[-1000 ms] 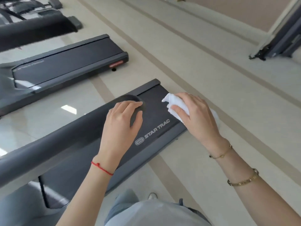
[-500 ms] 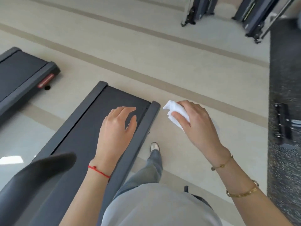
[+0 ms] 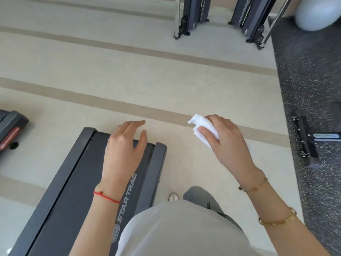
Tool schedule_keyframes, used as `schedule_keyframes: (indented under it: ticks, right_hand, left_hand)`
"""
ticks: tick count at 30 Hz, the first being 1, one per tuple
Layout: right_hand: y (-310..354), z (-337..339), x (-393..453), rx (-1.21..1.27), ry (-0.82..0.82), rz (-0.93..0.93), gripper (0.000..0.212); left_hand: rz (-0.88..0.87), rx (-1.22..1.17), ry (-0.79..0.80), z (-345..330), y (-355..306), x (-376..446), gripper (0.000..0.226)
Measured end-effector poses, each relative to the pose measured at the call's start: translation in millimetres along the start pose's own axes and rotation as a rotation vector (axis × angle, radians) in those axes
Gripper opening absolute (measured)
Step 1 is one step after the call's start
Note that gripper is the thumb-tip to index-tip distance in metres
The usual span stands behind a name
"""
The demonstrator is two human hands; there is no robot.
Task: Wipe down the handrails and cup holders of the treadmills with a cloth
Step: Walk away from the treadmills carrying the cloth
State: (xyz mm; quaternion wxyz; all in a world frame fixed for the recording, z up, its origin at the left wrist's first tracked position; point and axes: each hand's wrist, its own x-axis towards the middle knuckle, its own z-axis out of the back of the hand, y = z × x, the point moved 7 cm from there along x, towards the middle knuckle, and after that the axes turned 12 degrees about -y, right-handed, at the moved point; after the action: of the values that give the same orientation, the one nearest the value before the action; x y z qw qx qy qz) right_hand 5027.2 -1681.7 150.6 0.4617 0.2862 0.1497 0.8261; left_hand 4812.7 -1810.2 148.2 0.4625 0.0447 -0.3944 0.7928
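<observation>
View: a second ago the handrail lay under the left hand with the cloth hand beside it; half a second ago only the rail's end showed at the lower left; now no rail or cup holder is in sight, only the deck end and open floor.
Left hand (image 3: 123,154): empty, fingers loosely spread and slightly bent, hanging in the air over the rear end of the treadmill (image 3: 73,182). It has come off the rail it was resting on.
Right hand (image 3: 224,139): thumb and fingers closed round the bunched white cloth (image 3: 203,126), held over bare floor (image 3: 166,85) to the right of the deck, touching nothing.
Cloth: in much the same grip across all three moments, one crumpled end sticking out toward the left hand.
Body: a leg and a shoe (image 3: 173,196) on the floor just right of the deck, pointing away from the machine.
Other gear: the tail of a second treadmill (image 3: 11,130) at the left edge; two dark machine bases at the top; a speckled mat (image 3: 304,80) on the right with a grey ball at the corner.
Meaning: wiping on this rail looks paused or done. Judging by the turn and step, the person is probably moving to another rail or machine, cloth ready.
Next need: bring the cloth onto a rail or cup holder, none of which shows here.
</observation>
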Motion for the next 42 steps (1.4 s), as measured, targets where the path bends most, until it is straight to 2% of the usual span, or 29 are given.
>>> schedule_keyframes:
  ticks: [11,21,32,42]
  right_hand:
    - [-41,-56,154,0.007,0.013,-0.015,0.027]
    - [-66,-119,370,0.068,0.091,0.126,0.023]
    - [-36,-206,547,0.153,0.215,0.275,0.024]
    - [26,-328,672,0.181,0.289,0.356,0.027]
  left_hand:
    - [-0.013,0.029,0.024,-89,28,139,0.025]
    - [0.091,0.062,-0.107,-170,41,306,0.025]
    - [0.205,0.134,-0.231,-201,94,440,0.024]
    - [0.293,0.188,-0.285,-209,199,554,0.023]
